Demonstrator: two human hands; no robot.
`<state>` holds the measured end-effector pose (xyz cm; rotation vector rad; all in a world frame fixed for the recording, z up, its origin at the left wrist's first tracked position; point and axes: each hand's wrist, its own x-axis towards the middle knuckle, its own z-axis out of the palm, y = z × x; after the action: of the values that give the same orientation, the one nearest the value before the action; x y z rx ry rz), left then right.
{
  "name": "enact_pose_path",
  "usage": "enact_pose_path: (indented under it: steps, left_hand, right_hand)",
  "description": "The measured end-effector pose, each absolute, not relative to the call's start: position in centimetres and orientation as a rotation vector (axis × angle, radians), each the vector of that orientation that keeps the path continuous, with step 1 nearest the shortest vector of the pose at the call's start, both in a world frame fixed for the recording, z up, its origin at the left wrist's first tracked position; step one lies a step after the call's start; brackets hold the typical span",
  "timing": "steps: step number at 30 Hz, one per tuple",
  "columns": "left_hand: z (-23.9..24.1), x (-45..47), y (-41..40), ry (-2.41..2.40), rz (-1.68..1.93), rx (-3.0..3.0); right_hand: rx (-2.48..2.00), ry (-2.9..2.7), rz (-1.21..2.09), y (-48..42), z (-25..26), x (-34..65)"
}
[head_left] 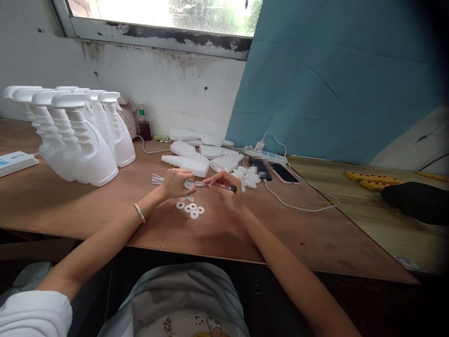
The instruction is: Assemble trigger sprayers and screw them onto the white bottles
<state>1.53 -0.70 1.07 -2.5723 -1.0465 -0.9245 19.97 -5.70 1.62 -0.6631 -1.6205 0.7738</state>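
My left hand (pixel 175 183) is closed round a white spray head (pixel 189 183), its round open collar turned towards my right hand. My right hand (pixel 227 189) grips a slim metal tool (pixel 230 188) with a dark end; its thin tip points at the collar. Whether tip and collar touch, I cannot tell. Just below my hands, several flat white ring washers (pixel 194 214) lie on the brown table (pixel 217 234). Thin white tubes (pixel 157 179) stick out behind my left wrist. Beyond my right hand is a heap of small white plastic parts (pixel 248 177).
White spray bottles with trigger heads (pixel 94 150) stand at the left. Headless white bottles (pixel 185 164) lie by the wall. A phone (pixel 286 173), a power strip (pixel 270 155) and a white cable (pixel 298 208) occupy the right. A dark bottle (pixel 145 128) stands behind.
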Motion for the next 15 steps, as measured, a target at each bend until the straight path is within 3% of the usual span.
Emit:
enact_pose_path:
  steps: [7,15]
  left_hand:
    - [0.9,1.2,-0.3,-1.036,-0.905,-2.606]
    - [1.2,1.2,-0.9,-0.901,-0.916,-2.713]
  right_hand:
    - [-0.507,-1.982,0.28,-6.9,1.3,19.2]
    - [-0.693,-1.457,0.915,-5.9,1.8,19.4]
